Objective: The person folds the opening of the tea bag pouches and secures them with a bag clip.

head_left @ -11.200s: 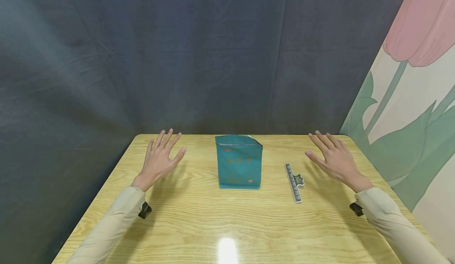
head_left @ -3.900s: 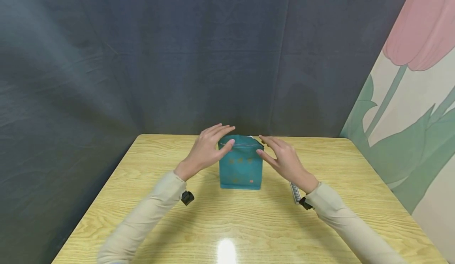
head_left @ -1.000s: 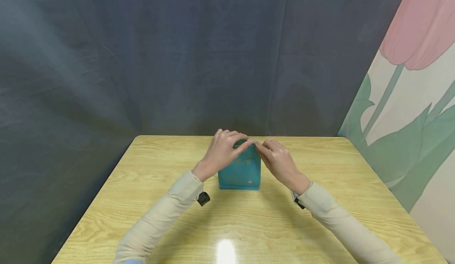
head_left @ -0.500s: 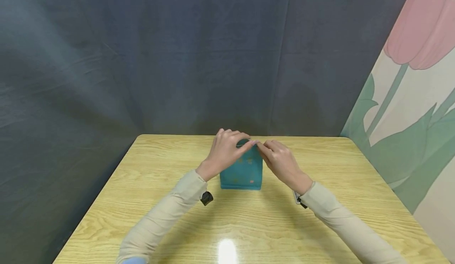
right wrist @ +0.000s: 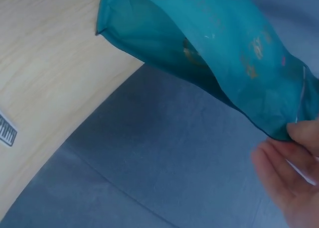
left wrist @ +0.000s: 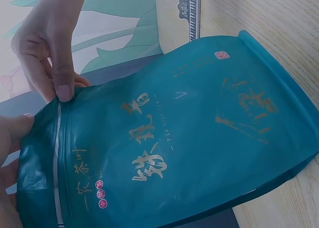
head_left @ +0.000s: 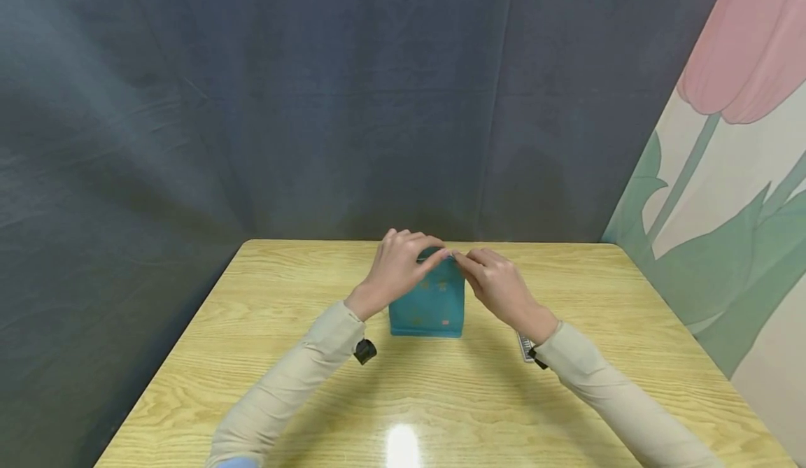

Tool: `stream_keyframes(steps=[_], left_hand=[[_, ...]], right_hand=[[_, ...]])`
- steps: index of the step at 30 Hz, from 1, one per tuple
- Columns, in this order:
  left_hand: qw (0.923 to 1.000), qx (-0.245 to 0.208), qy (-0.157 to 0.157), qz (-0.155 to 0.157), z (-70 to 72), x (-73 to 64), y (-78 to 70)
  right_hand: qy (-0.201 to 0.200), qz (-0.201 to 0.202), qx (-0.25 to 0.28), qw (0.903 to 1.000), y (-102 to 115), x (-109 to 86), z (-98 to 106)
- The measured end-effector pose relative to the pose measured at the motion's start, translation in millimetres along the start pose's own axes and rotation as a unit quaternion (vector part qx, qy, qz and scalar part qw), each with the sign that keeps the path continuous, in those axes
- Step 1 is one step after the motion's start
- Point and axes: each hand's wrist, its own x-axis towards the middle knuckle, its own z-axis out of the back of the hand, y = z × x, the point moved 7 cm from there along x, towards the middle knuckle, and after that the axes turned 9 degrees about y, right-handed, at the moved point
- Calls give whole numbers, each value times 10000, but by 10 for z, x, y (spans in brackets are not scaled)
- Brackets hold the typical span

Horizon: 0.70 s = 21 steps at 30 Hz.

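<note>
Left hand [head_left: 392, 267] and right hand [head_left: 502, 287] pinch 1 pouch [head_left: 427, 310], partly hiding its top.

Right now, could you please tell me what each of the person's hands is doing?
Left hand: closed, holding the top edge of the teal bag.
Right hand: closed, pinching the same bag at its top corner.

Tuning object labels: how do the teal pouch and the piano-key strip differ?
Pose: the teal pouch stands upright; the piano-key strip lies flat.
Contact: left hand and right hand pinch the pouch's top; neither holds the strip.
Look: the pouch is broad, the strip slim and black-and-white.
Shared: both sit on the table.
</note>
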Motion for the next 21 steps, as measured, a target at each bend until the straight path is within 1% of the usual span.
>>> stream_keyframes(steps=[6,10,15,21], left_hand=[[9999,120,52,-37,1,-2,-9],[9998,178,57,-45,5,3,-13],[9999,137,48,7,1,10,-10],[9999,58,141,34,-2,9,0]], right_hand=[[369,-86,440,9983,-60,-16,3],[387,-192,871,9953,-107,-1,16],[417,-379,1430,9881,-205,30,10],[579,-551,2021,9761,-318,56,-32]])
